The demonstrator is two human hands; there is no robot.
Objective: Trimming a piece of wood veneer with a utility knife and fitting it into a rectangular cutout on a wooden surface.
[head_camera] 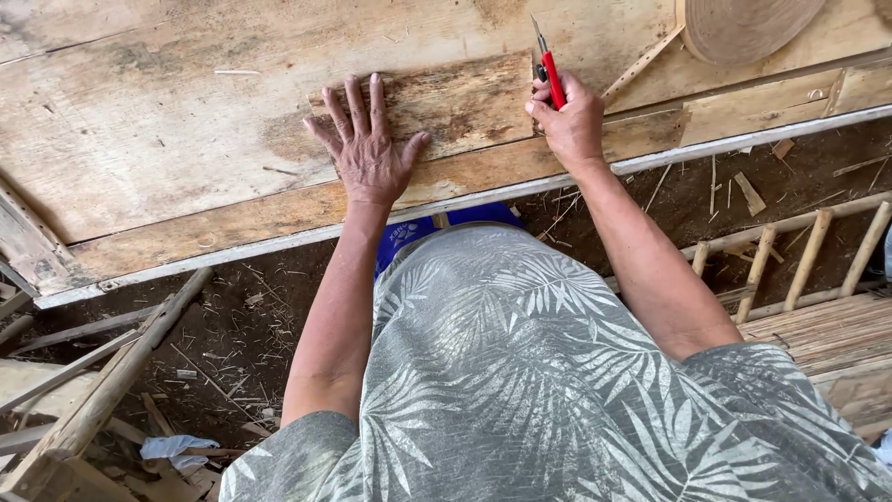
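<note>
My left hand (367, 149) lies flat, fingers spread, on a thin brown sheet of bark-like material (465, 102) that rests on the wooden workbench (158, 139). My right hand (569, 116) is closed around a red-handled utility knife (550, 67) at the sheet's right edge. The blade points away from me, its tip on the bench top.
A round woven coil (743, 23) sits at the bench's far right, with a thin strip (641, 63) leading from it. Below the bench edge is dirt floor with wood scraps. A bamboo ladder-like frame (808, 251) lies to the right, and loose poles (93, 390) to the left.
</note>
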